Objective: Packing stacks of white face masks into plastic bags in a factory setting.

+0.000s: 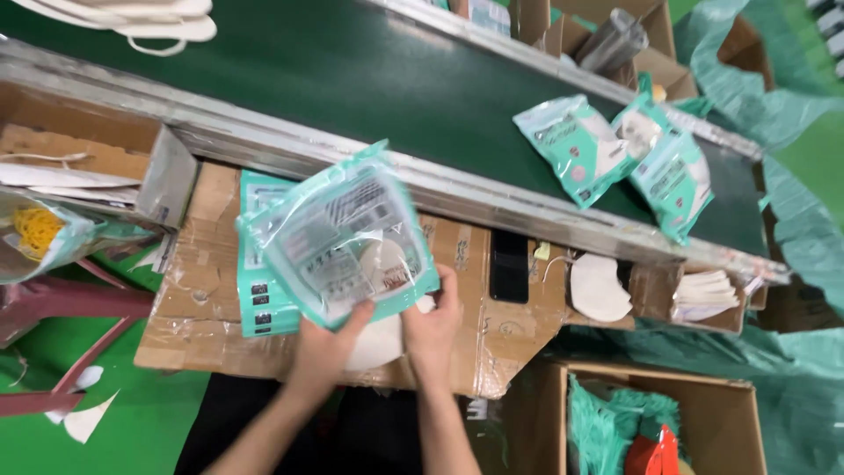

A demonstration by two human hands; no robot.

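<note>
Your left hand (327,339) and right hand (432,324) both grip a teal-edged clear pouch (343,236), fingers closed on its lower edge, above the cardboard sheet (211,299).

floor (132,413): green | conveyor belt (369,79): dark green | cardboard worktop (492,325)

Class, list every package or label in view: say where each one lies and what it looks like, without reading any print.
Clear pouch: teal-edged, held by left hand and right hand.
Teal pouch stack: flat on the cardboard, under the held pouch.
Two filled pouches: teal and white, overlapping on the green belt.
</note>
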